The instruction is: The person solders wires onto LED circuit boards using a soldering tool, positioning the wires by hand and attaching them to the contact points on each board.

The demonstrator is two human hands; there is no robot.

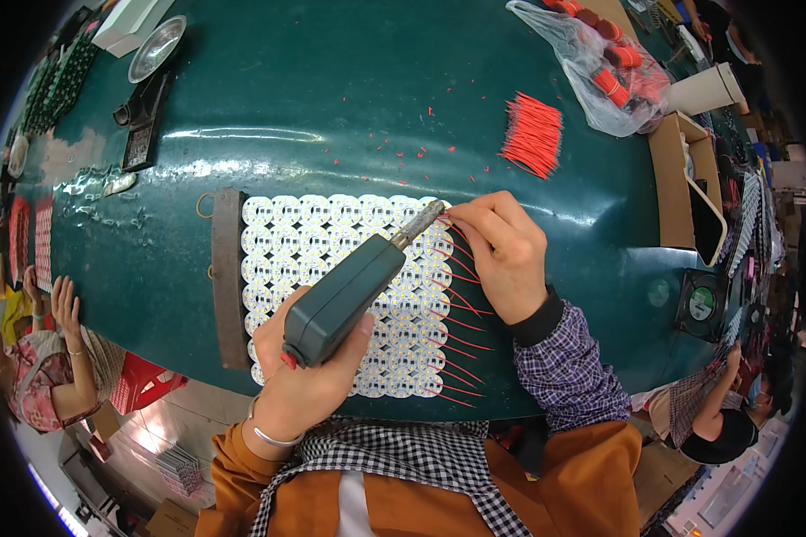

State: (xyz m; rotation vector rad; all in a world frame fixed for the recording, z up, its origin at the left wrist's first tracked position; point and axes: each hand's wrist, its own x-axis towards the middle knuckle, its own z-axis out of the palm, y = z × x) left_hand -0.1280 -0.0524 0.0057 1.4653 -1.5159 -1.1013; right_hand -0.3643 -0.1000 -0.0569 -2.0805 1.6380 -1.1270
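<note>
A dark green soldering gun [342, 302] is in my left hand [312, 380], fingers wrapped round its body. Its metal tip reaches the top right corner of a panel of round white LED boards [282, 242]. At that corner the fingers of my right hand [509, 255] pinch a thin red wire [447, 217], its end close to the soldering tip. Several other red wires [464, 323] stick out from the panel's right edge, below my right hand. Along the panel's left side lies a dark flat bar [230, 295]. My left hand covers part of the lower boards.
Beyond my right hand lies a pile of red wires [533, 134]. A clear plastic bag [591, 85] with red bundles, a cardboard box [676, 179] and a small fan [700, 304] line the right. A metal bowl [158, 49] is far left. Other people sit at both sides.
</note>
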